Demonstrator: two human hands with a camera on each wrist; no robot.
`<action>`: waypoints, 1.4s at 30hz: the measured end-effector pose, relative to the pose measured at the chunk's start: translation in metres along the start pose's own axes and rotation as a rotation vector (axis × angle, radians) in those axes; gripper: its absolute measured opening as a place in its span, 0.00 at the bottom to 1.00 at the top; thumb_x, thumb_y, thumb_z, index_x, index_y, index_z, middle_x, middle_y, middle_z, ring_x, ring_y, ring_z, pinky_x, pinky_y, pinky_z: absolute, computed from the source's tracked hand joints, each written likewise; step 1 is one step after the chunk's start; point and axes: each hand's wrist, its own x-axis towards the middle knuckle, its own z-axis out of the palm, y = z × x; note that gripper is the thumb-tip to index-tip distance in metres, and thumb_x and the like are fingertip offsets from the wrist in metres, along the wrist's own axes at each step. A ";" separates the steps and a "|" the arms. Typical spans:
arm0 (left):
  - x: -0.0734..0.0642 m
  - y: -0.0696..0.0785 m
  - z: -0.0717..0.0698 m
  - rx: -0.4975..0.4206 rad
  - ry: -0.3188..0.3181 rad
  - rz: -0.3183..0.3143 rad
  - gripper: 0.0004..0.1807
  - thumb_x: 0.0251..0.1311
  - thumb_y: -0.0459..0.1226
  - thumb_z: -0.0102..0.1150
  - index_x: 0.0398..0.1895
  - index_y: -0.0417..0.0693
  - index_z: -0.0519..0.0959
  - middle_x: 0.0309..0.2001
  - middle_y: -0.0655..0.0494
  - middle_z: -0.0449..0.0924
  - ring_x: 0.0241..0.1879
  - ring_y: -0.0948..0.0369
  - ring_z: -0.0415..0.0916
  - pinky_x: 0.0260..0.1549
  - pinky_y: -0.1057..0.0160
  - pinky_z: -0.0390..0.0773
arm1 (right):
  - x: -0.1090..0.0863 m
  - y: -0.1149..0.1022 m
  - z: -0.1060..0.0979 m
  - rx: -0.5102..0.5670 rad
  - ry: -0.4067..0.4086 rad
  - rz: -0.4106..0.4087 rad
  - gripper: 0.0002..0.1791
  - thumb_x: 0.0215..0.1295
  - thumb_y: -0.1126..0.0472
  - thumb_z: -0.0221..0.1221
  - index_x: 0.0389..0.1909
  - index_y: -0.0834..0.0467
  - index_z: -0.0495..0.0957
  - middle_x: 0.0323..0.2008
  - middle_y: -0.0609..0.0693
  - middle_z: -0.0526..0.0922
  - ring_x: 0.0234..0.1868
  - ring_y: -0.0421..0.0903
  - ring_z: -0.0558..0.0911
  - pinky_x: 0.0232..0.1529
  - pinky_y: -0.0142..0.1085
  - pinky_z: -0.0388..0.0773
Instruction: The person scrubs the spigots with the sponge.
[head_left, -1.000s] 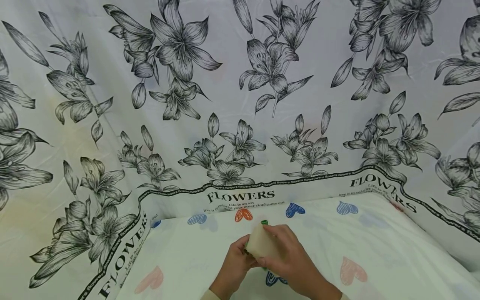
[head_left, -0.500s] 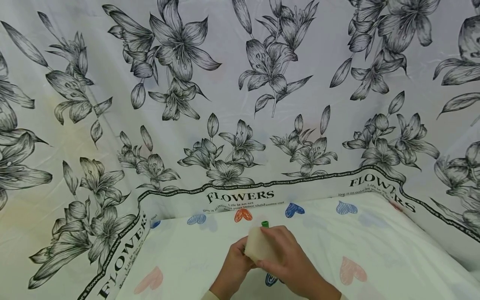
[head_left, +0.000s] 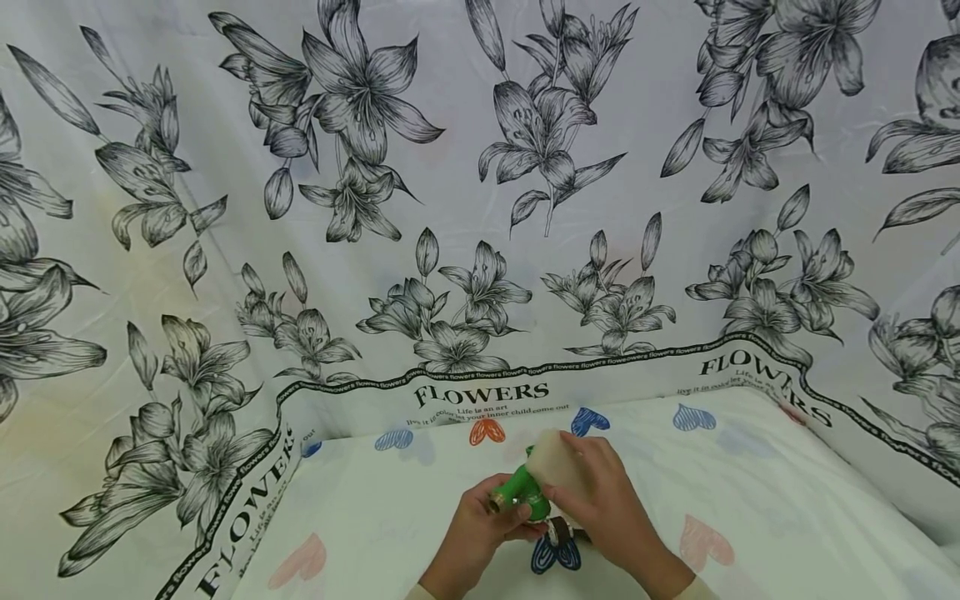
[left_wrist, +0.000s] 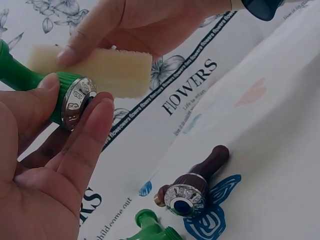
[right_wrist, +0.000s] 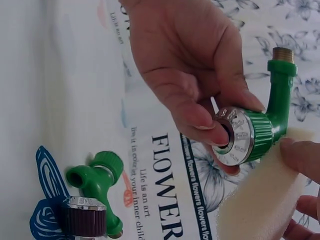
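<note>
In the head view my left hand grips a green tap with a brass threaded end. The right wrist view shows the left thumb and fingers pinching the tap's silver collar. A cream sponge is held by my right hand, its thumb on the near side. In the left wrist view the sponge lies beside the green tap, behind it; whether they touch there is unclear. Part of the right fingers is hidden by the sponge.
On the white heart-print cloth lie a maroon tap with a silver collar and a second green tap, close together. A flower-print curtain stands behind and at both sides.
The sponge has moved right and up with my right hand, and turned. The green tap, mostly covered by the sponge before, now shows in the left hand, its threaded end pointing left.
</note>
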 end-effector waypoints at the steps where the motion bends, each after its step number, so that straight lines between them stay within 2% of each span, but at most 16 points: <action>1: 0.000 0.000 0.000 -0.004 -0.002 0.000 0.19 0.75 0.35 0.68 0.63 0.35 0.81 0.55 0.36 0.86 0.47 0.47 0.90 0.52 0.48 0.88 | 0.000 0.001 0.000 0.014 0.001 0.015 0.40 0.67 0.52 0.78 0.76 0.56 0.74 0.62 0.50 0.76 0.56 0.49 0.76 0.51 0.53 0.82; 6: -0.002 0.001 0.001 -0.018 0.009 -0.005 0.20 0.74 0.35 0.69 0.64 0.35 0.81 0.55 0.38 0.86 0.47 0.46 0.90 0.52 0.48 0.88 | -0.003 -0.002 0.003 0.090 -0.041 0.081 0.40 0.68 0.49 0.77 0.77 0.53 0.73 0.63 0.48 0.75 0.57 0.50 0.76 0.53 0.53 0.82; 9: -0.002 0.001 0.000 -0.005 0.034 -0.014 0.20 0.75 0.35 0.68 0.65 0.35 0.80 0.55 0.38 0.86 0.46 0.47 0.90 0.52 0.49 0.89 | -0.006 -0.007 0.006 0.118 -0.075 0.082 0.40 0.67 0.47 0.78 0.77 0.48 0.74 0.63 0.45 0.75 0.58 0.50 0.75 0.55 0.52 0.82; 13: -0.001 -0.001 -0.001 0.042 0.090 -0.022 0.21 0.73 0.29 0.68 0.67 0.35 0.80 0.56 0.40 0.85 0.48 0.49 0.88 0.49 0.52 0.90 | -0.012 -0.016 0.009 0.117 -0.126 -0.020 0.39 0.67 0.47 0.78 0.76 0.44 0.74 0.63 0.41 0.74 0.58 0.46 0.75 0.54 0.45 0.81; 17: -0.001 0.000 -0.003 0.072 0.125 -0.042 0.25 0.71 0.24 0.66 0.70 0.32 0.78 0.54 0.44 0.86 0.46 0.54 0.85 0.43 0.60 0.88 | -0.015 -0.025 0.009 0.113 -0.186 -0.121 0.37 0.70 0.47 0.75 0.77 0.41 0.73 0.63 0.41 0.72 0.57 0.46 0.73 0.49 0.40 0.81; 19: -0.002 0.000 -0.004 0.074 0.129 -0.050 0.25 0.72 0.23 0.65 0.71 0.32 0.76 0.53 0.45 0.87 0.44 0.56 0.84 0.41 0.62 0.87 | -0.016 -0.029 0.009 0.115 -0.205 -0.120 0.37 0.70 0.47 0.75 0.77 0.40 0.72 0.63 0.41 0.72 0.58 0.47 0.72 0.48 0.39 0.81; 22: -0.002 0.000 -0.004 0.068 0.133 -0.052 0.26 0.73 0.24 0.65 0.72 0.32 0.76 0.54 0.45 0.86 0.46 0.55 0.85 0.43 0.61 0.88 | -0.016 -0.028 0.009 0.112 -0.185 -0.140 0.38 0.70 0.47 0.75 0.77 0.41 0.72 0.64 0.41 0.72 0.57 0.46 0.73 0.48 0.40 0.81; 25: -0.002 -0.001 -0.004 0.066 0.132 -0.045 0.24 0.74 0.27 0.65 0.71 0.35 0.78 0.57 0.44 0.86 0.49 0.53 0.86 0.48 0.56 0.89 | -0.015 -0.025 0.006 0.125 -0.154 -0.114 0.38 0.68 0.48 0.77 0.76 0.43 0.73 0.63 0.42 0.74 0.57 0.48 0.75 0.50 0.43 0.83; 30: 0.000 0.000 -0.006 0.036 0.120 -0.021 0.22 0.76 0.36 0.68 0.67 0.37 0.78 0.59 0.39 0.85 0.50 0.46 0.88 0.53 0.50 0.89 | -0.016 -0.019 0.000 0.118 -0.095 0.036 0.39 0.64 0.48 0.80 0.74 0.44 0.76 0.63 0.41 0.75 0.58 0.49 0.77 0.54 0.50 0.85; 34: 0.001 0.003 -0.006 0.023 0.149 0.000 0.21 0.74 0.37 0.70 0.63 0.37 0.78 0.58 0.39 0.85 0.50 0.45 0.88 0.53 0.49 0.88 | -0.019 -0.015 0.000 0.161 -0.127 0.147 0.38 0.65 0.48 0.79 0.74 0.46 0.76 0.62 0.43 0.75 0.58 0.50 0.76 0.55 0.48 0.84; 38: 0.001 0.006 -0.002 0.074 0.202 0.015 0.19 0.70 0.32 0.73 0.60 0.40 0.80 0.61 0.44 0.83 0.55 0.48 0.86 0.53 0.51 0.88 | -0.021 -0.015 0.005 0.228 -0.172 0.175 0.37 0.66 0.48 0.78 0.74 0.47 0.75 0.62 0.46 0.74 0.58 0.52 0.74 0.54 0.44 0.83; 42: 0.001 0.008 0.004 0.084 0.211 0.032 0.22 0.67 0.28 0.72 0.61 0.42 0.78 0.64 0.44 0.80 0.63 0.46 0.82 0.57 0.53 0.86 | -0.021 -0.017 0.007 0.253 -0.153 0.150 0.37 0.66 0.49 0.78 0.74 0.47 0.75 0.61 0.46 0.74 0.57 0.52 0.74 0.52 0.43 0.83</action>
